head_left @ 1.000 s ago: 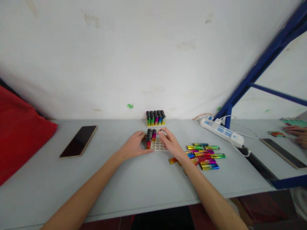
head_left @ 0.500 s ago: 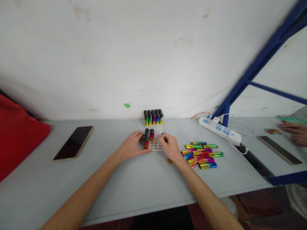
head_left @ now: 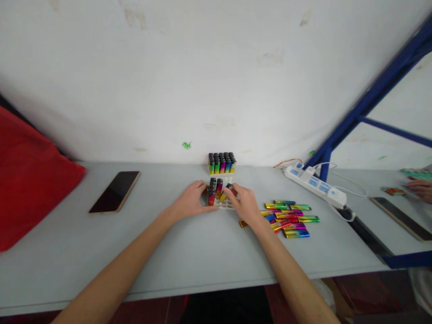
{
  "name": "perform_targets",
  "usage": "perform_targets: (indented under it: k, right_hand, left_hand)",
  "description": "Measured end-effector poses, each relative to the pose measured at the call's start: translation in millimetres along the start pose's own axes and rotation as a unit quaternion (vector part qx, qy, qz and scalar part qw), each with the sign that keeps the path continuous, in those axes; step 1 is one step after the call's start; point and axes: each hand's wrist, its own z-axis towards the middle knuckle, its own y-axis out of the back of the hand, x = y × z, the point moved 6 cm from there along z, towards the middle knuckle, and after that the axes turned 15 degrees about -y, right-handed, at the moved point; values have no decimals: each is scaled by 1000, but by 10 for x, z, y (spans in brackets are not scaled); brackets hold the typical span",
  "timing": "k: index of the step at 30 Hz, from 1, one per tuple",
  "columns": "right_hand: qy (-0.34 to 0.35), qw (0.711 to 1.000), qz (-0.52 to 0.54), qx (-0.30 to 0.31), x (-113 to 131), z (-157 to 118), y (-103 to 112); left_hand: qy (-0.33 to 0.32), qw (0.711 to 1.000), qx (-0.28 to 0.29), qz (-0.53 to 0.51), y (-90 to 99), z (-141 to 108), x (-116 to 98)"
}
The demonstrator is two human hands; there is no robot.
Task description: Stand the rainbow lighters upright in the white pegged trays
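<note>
A white tray (head_left: 231, 205) with rows of round-edged slots lies on the table in front of me. Black-topped lighters stand upright along its left side, a red one (head_left: 211, 198) at the front and a purple one (head_left: 220, 185) in the row beside. My left hand (head_left: 189, 200) is around the tray's left end, thumb along the front edge and fingers behind. Between the fingertips of my right hand (head_left: 245, 202) is a yellow lighter (head_left: 223, 196), tilted, its lower end at the tray's slots; whether it is seated cannot be made out.
Behind stands a full block of lighters (head_left: 222, 164) by the wall. Loose shiny lighter bodies (head_left: 290, 219) are heaped at right. A power strip (head_left: 315, 183), a blue frame (head_left: 337, 135), a phone (head_left: 115, 192) and a red bag (head_left: 33, 180) surround the workspace. Another person's hand (head_left: 420, 188) shows far right.
The lighter in my right hand now shows its yellow body, tilted over the slots beside the purple one. My left hand keeps its hold on the tray. The whole view has shifted slightly.
</note>
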Motion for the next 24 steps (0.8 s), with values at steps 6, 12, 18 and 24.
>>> perform_targets:
  k: [6,12,18,24]
  right_hand:
    - [16,995,-68,66,34,24,-151]
    - [24,973,-217,69,296,11,-143]
    - [-21,955,-291,46,402,-50,-94]
    - [-21,965,-226,-130,-88,-644,534]
  left_hand:
    - [-3,1000,3,-7,-11,4,9]
    - [-4,1000,6,-7,0,18,24]
    - [3,1000,4,-12,26,28,62]
    - [20,1000,10,-19,14,40,111]
